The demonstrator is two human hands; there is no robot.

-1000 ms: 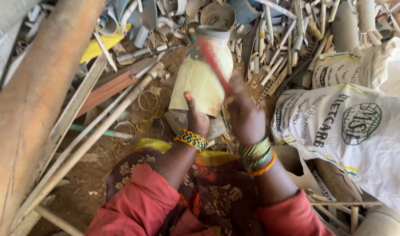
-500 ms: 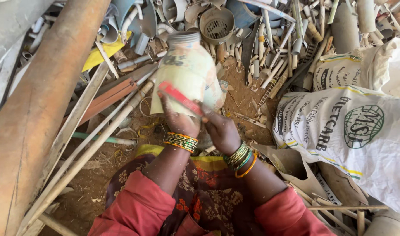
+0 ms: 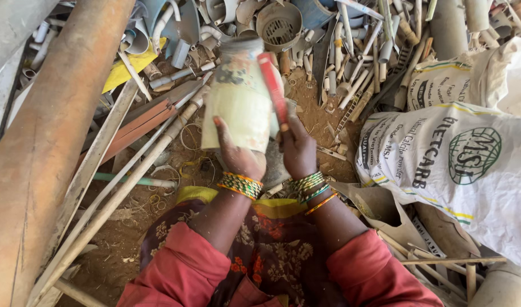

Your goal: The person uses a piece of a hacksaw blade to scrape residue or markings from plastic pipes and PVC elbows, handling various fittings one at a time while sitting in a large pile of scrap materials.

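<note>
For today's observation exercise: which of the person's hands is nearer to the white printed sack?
Right. The right hand, holding a red tool, lies closer to the white printed sack; the left hand, gripping the pale jar, sits farther away.

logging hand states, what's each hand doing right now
Left hand: closed on the pale jar, gripping its lower end.
Right hand: closed on a red stick laid against the jar's side.

A large white woven sack (image 3: 459, 170), printed in black with a green globe emblem and yellow-green stripes, is lying just right of the right hand (image 3: 297, 150). A second white printed sack (image 3: 442, 85) is lying beyond it, farther right.
</note>
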